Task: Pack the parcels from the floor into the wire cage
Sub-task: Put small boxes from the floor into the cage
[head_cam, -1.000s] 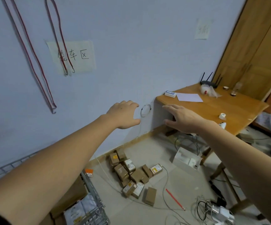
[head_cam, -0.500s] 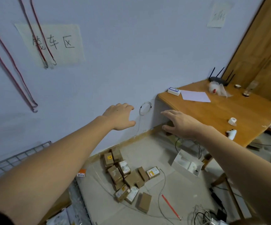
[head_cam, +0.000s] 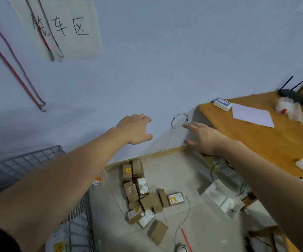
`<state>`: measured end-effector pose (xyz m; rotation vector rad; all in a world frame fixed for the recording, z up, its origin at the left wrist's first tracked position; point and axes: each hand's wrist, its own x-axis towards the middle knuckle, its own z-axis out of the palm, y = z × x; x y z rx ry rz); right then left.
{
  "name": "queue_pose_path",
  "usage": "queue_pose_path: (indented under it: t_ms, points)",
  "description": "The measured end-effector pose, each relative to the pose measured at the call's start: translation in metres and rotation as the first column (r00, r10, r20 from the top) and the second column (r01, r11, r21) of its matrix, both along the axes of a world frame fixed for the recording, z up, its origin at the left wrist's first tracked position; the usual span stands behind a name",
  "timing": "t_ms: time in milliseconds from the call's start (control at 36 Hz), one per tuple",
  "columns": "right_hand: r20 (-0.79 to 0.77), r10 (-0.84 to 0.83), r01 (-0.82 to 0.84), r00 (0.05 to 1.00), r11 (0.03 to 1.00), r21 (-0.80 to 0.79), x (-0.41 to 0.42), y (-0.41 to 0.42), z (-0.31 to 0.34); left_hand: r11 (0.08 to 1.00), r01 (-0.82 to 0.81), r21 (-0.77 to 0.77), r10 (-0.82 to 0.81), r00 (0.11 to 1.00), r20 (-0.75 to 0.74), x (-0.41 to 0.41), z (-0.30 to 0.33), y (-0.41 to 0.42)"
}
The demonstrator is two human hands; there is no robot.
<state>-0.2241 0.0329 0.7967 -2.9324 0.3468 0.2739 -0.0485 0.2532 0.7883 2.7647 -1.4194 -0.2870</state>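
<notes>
Wire cage low at my left, grey mesh, a yellow-labelled packet inside. Parcels heaped on the floor by the wall: small brown cartons, some white-labelled, touching, a few tilted. Table at right with paper sheet and router. Left hand and right hand outstretched above the heap, fingers loosely spread, holding nothing. Cable trails beside the parcels.

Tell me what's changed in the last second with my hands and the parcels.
Only the view swung left and down. Both the left hand and right hand stay outstretched, open and empty. The parcels lie untouched on the floor beside the wire cage.
</notes>
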Motion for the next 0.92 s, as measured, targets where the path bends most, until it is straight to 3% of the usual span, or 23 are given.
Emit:
queue_pose_path:
  t_ms: [444, 722, 917]
  points:
    - [-0.119, 0.347, -0.338, 0.93, 0.936, 0.096, 0.13, -0.072, -0.082, 0.923, -0.373, 0.092, 0.38, 0.921, -0.08, 0.019, -0.065, -0.008]
    - [-0.181, 0.336, -0.304, 0.925, 0.935, 0.18, 0.189, -0.064, -0.157, 0.887, -0.426, 0.176, 0.453, 0.878, -0.157, 0.077, -0.144, 0.011]
    - [-0.274, 0.306, -0.263, 0.912, 0.948, 0.181, 0.22, -0.074, -0.246, 0.869, -0.443, 0.22, 0.488, 0.842, -0.232, 0.108, -0.233, 0.011]
